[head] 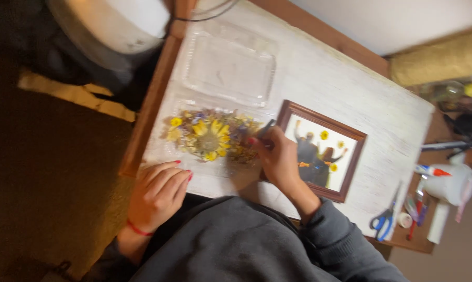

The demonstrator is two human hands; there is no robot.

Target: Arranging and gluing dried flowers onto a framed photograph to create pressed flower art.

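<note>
My right hand (pixel 277 159) grips thin metal tweezers (pixel 264 129) and reaches into a pile of dried pressed flowers (pixel 210 137), yellow with some purple, lying in a clear plastic tray. My left hand (pixel 157 194) rests flat on the white table (pixel 351 89) near its front edge, holding nothing, with a red band at the wrist. Right beside my right hand lies a brown wooden picture frame (pixel 322 151) with a photo of people and small yellow flowers on its glass.
An open clear plastic lid (pixel 230 65) lies behind the flowers. Blue-handled scissors (pixel 385 222), a glue bottle (pixel 429 171), a white bottle (pixel 452 185) and pens sit at the table's right end. A white round object (pixel 115 23) stands at the far left corner.
</note>
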